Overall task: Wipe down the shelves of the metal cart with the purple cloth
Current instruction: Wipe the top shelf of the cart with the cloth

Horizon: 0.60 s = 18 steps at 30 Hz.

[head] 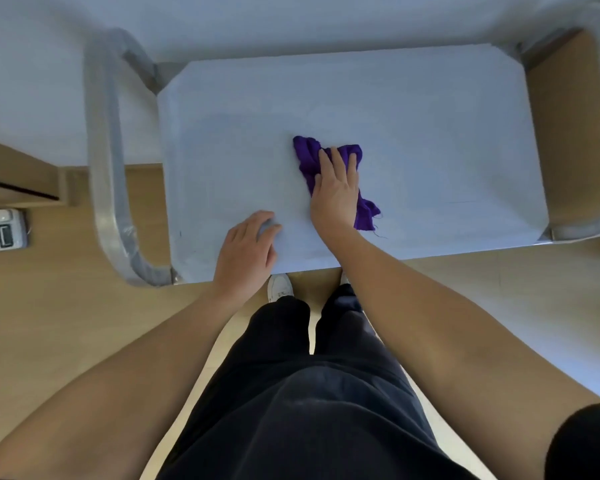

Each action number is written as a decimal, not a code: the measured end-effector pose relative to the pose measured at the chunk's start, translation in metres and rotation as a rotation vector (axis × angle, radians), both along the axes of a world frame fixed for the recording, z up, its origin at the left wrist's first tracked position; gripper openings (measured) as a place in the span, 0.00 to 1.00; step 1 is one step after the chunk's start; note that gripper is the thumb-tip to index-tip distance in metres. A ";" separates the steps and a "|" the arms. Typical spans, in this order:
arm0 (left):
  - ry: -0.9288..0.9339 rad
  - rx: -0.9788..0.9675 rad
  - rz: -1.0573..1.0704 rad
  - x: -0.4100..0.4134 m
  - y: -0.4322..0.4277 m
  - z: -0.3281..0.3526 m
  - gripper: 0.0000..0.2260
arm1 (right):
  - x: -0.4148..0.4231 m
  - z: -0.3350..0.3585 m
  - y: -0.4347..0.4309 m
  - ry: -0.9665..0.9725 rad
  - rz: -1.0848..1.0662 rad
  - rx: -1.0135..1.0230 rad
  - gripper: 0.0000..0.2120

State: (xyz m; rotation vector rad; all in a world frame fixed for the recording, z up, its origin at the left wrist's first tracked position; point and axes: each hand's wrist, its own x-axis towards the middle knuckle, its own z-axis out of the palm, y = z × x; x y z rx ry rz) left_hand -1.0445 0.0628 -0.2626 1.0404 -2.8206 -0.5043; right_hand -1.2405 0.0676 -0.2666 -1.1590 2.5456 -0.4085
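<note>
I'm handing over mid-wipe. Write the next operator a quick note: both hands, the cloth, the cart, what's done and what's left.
Right hand: flat on the purple cloth, pressing it to the top shelf near its middle.
Left hand: rests on the shelf by its near edge, holding nothing.
Done: wiping of the top shelf is under way; how much is covered cannot be told.
Left: finish this shelf; anything beneath it is hidden in this view.
</note>
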 end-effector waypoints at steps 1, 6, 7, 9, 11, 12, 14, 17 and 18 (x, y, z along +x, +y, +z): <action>-0.007 0.003 0.006 0.005 -0.001 0.001 0.14 | 0.009 0.001 0.000 -0.008 0.032 0.007 0.22; -0.027 0.037 0.048 0.022 -0.003 0.007 0.13 | 0.044 0.007 0.015 -0.041 0.168 0.035 0.23; -0.024 0.044 0.061 0.023 -0.002 0.009 0.13 | 0.048 0.009 0.019 -0.051 0.192 0.047 0.23; -0.011 0.052 0.090 0.022 -0.001 0.011 0.13 | 0.052 0.014 0.028 -0.098 0.239 0.044 0.22; 0.004 0.051 0.119 0.017 -0.002 0.013 0.13 | 0.046 0.021 0.033 -0.183 0.283 -0.015 0.20; 0.006 0.050 0.133 0.013 -0.003 0.013 0.13 | 0.041 0.025 0.035 -0.229 0.290 -0.051 0.19; -0.001 0.041 0.154 0.002 -0.005 0.013 0.13 | 0.028 0.033 0.038 -0.285 0.260 -0.107 0.17; -0.026 0.003 0.184 -0.016 -0.010 0.012 0.12 | 0.013 0.042 0.045 -0.293 0.143 -0.109 0.17; -0.032 -0.005 0.205 -0.022 -0.012 0.011 0.11 | 0.009 0.043 0.047 -0.287 0.099 -0.073 0.17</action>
